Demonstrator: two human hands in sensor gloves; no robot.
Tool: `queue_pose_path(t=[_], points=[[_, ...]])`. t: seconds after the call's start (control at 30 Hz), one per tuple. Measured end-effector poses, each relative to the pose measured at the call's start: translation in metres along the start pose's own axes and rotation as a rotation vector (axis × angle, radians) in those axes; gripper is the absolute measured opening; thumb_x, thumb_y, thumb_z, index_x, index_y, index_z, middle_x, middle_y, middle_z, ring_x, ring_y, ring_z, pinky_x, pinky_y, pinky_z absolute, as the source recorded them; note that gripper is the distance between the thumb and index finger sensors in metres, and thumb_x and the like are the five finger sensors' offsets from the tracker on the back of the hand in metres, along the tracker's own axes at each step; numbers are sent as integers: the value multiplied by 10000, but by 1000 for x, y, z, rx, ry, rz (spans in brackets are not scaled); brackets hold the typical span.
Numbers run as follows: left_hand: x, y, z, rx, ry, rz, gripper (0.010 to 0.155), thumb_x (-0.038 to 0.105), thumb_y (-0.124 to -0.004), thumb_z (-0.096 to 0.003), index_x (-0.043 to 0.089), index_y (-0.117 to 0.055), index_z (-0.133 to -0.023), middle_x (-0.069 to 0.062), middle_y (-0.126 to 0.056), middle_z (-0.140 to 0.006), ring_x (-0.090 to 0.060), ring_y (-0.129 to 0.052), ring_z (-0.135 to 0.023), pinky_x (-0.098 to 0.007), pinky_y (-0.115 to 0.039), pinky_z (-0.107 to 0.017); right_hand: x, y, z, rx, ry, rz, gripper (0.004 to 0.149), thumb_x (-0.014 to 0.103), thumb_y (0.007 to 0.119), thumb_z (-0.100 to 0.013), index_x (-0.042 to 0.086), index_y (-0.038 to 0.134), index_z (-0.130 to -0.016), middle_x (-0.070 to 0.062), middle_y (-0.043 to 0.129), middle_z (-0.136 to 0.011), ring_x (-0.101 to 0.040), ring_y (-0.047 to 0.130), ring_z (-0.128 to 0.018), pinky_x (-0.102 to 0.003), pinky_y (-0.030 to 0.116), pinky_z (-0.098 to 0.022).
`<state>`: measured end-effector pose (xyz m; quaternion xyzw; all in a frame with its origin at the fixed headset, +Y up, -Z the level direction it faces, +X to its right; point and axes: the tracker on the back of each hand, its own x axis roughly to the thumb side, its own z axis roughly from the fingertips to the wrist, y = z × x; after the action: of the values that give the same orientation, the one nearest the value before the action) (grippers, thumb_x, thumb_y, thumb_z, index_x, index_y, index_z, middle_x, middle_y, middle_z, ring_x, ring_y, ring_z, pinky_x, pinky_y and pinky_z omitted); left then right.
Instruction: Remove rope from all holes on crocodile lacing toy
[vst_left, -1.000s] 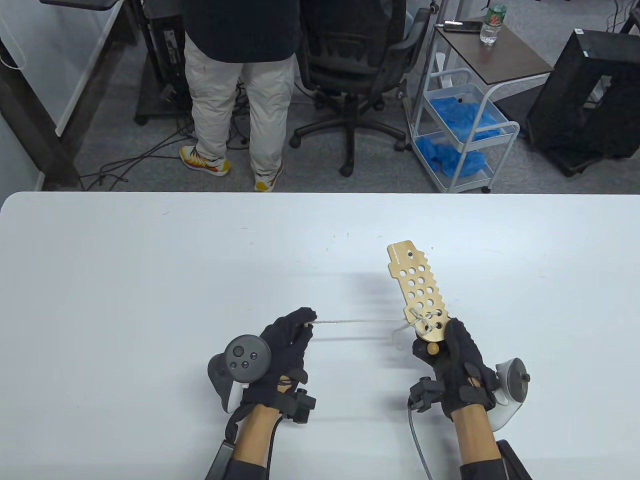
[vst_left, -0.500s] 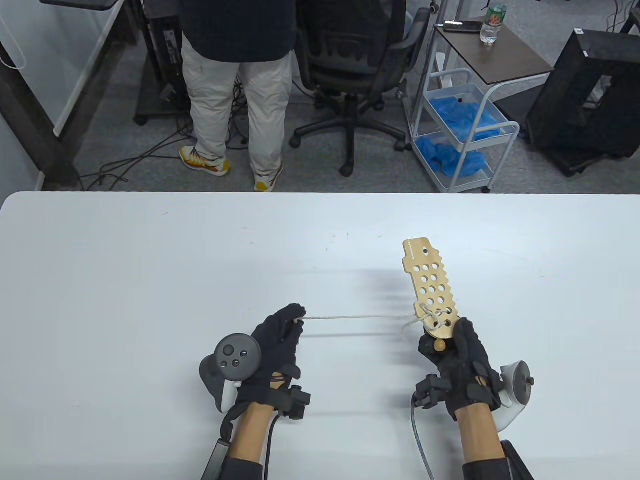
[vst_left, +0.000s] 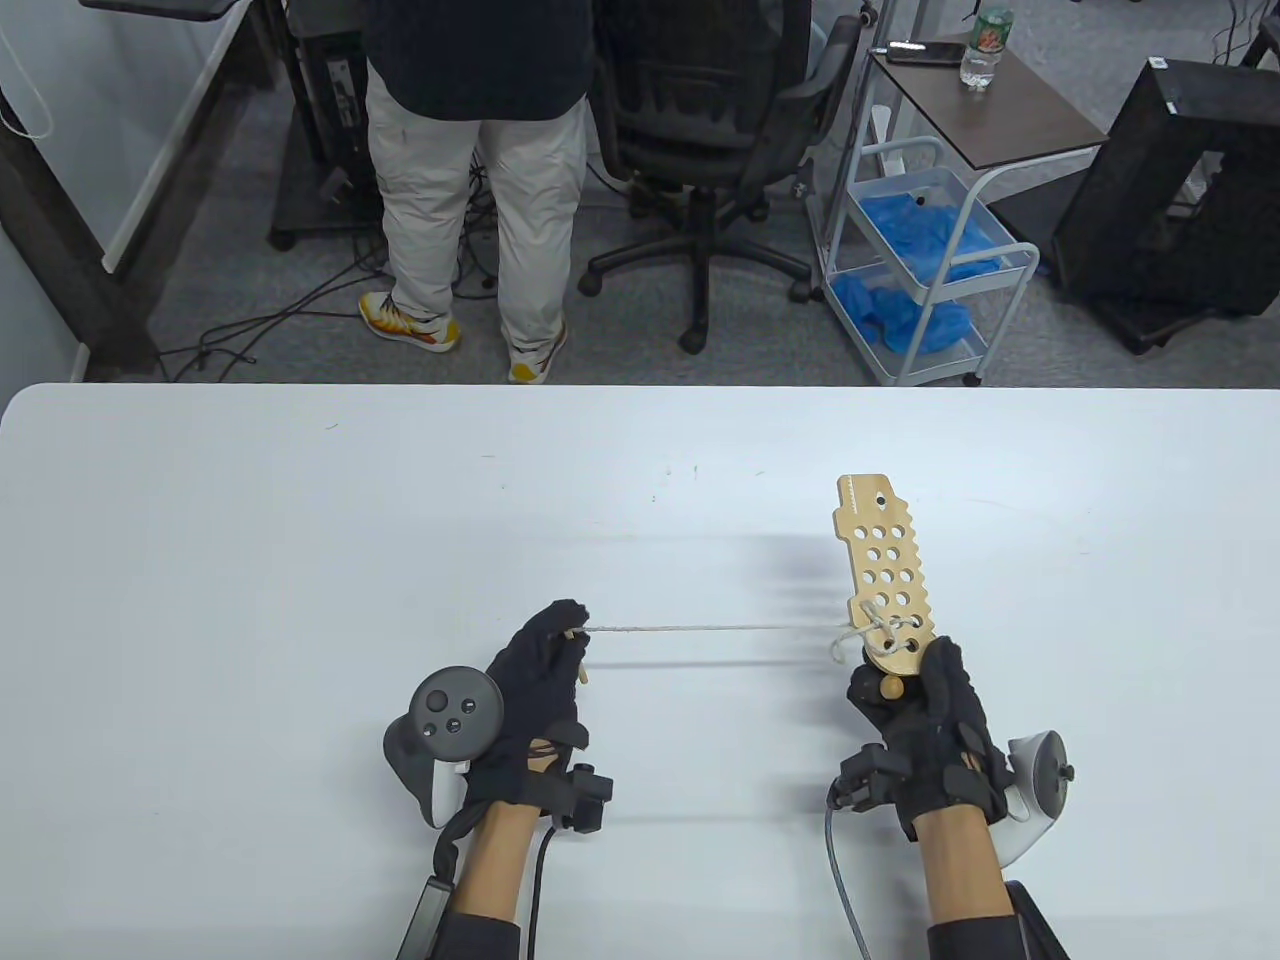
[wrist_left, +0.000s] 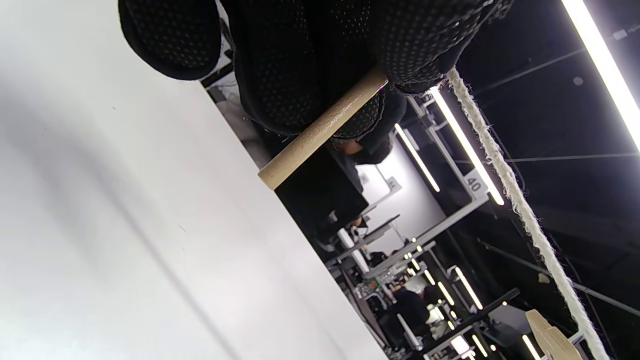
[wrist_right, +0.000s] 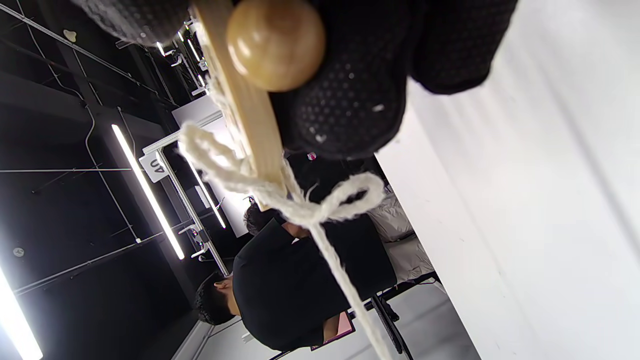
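Note:
The wooden crocodile board (vst_left: 885, 560) with many round holes is held up by my right hand (vst_left: 925, 715) at its near end, beside a round wooden knob (vst_left: 889, 687). A white rope (vst_left: 710, 628) is looped and knotted through the holes nearest that hand and runs taut to the left. My left hand (vst_left: 535, 680) pinches the rope's end with its wooden needle (wrist_left: 320, 130). In the right wrist view the knob (wrist_right: 275, 42), the board edge (wrist_right: 250, 125) and the rope loops (wrist_right: 300, 205) show close up.
The white table (vst_left: 300, 560) spreads around both hands. Beyond its far edge stand a person (vst_left: 470, 150), an office chair (vst_left: 710, 130) and a white cart (vst_left: 930, 270) with blue gloves.
My left hand has moved left and a little away, my right hand with the board has moved right. The rope between them has grown longer and tighter, and the loose loop at the board has shrunk.

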<state>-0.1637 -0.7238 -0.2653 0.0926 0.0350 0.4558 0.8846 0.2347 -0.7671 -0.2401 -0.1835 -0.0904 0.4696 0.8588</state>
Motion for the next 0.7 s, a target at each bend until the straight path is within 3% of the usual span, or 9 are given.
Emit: queue_pose_path(t=[0.7], points=[[-10, 7, 0, 43, 71, 57, 467, 389, -734, -528, 473, -685, -985, 55, -923, -897, -172, -937, -731, -505, -779, -607, -1, -1, 0, -9, 17, -31, 516, 415, 693, -488, 85, 704, -884, -182, 892, -743, -303, 962, -527, -569, 736, -515]])
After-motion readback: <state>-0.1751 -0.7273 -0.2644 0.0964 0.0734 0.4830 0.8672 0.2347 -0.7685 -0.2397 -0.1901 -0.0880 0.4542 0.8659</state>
